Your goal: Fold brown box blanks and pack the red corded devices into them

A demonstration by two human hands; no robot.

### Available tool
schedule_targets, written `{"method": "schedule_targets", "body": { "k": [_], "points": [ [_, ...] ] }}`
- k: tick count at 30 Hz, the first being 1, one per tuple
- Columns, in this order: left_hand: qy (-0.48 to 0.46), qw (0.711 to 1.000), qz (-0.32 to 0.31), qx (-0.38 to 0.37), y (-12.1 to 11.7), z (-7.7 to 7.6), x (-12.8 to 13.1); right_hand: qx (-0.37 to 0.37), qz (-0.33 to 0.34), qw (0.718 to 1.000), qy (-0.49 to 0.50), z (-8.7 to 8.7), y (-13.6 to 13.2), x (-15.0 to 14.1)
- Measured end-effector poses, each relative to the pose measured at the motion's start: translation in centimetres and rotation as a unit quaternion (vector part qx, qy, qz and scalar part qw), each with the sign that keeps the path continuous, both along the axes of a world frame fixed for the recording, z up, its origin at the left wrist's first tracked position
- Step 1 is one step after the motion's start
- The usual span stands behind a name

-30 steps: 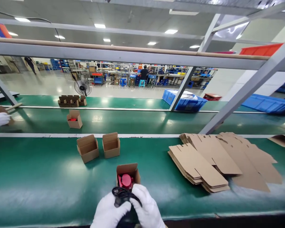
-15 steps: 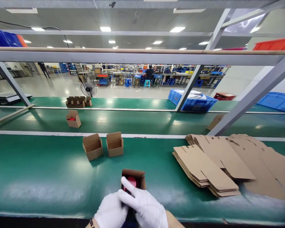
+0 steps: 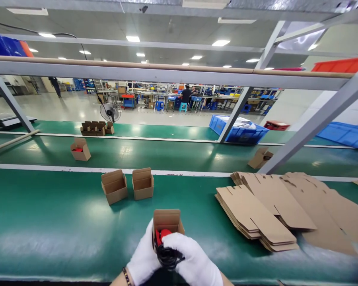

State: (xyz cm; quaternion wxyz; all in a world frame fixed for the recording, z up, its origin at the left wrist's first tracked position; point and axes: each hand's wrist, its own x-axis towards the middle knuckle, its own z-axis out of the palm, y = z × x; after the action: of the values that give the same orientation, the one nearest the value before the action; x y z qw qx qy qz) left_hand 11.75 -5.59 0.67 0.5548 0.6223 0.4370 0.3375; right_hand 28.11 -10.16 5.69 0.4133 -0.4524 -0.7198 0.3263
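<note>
In front of me a small open cardboard box (image 3: pixel 167 217) stands with its lid raised. My left hand (image 3: pixel 144 254), in a white glove, is wrapped round the box's left side. Inside sits a red object (image 3: pixel 164 233); its kind cannot be made out. A coiled black cable (image 3: pixel 167 258) hangs over the box's near edge. My right hand (image 3: pixel 193 256), also gloved, has its fingers closed on the cable beside the red object; the fingertips are partly hidden. Just beyond are two open boxes, a left box (image 3: pixel 114 188) and a right box (image 3: pixel 143 184).
To the right lie stacks of flat cardboard blanks (image 3: pixel 253 214). On the middle green belt are a box with red contents (image 3: pixel 80 150) and another box (image 3: pixel 259 158) behind a slanted post (image 3: pixel 304 137). Farther back stand several small boxes (image 3: pixel 94 129) and a blue crate (image 3: pixel 241 133).
My left hand has shifted up along the box's left side. The black cable has come into view near my right hand. Both boxes on the middle belt have moved left.
</note>
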Motion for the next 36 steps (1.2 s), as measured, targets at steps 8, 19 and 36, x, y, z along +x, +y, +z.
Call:
{"method": "schedule_targets", "body": {
  "k": [8, 19, 36],
  "points": [
    [0.099, 0.962, 0.170, 0.189, 0.6, -3.2, 1.3, 0.030, -0.220, 0.914, -0.339, -1.3, 2.5, 1.0],
    [0.147, 0.965, 0.173, 0.128, 1.6, -4.0, 0.6, -0.134, -0.001, 0.813, -0.566, 4.6, 8.5, -3.1],
    [0.134, 0.979, 0.131, 0.084, 1.9, -2.9, 0.4, -0.202, -0.038, 0.861, -0.465, 1.8, 5.8, -2.1]
  ]
}}
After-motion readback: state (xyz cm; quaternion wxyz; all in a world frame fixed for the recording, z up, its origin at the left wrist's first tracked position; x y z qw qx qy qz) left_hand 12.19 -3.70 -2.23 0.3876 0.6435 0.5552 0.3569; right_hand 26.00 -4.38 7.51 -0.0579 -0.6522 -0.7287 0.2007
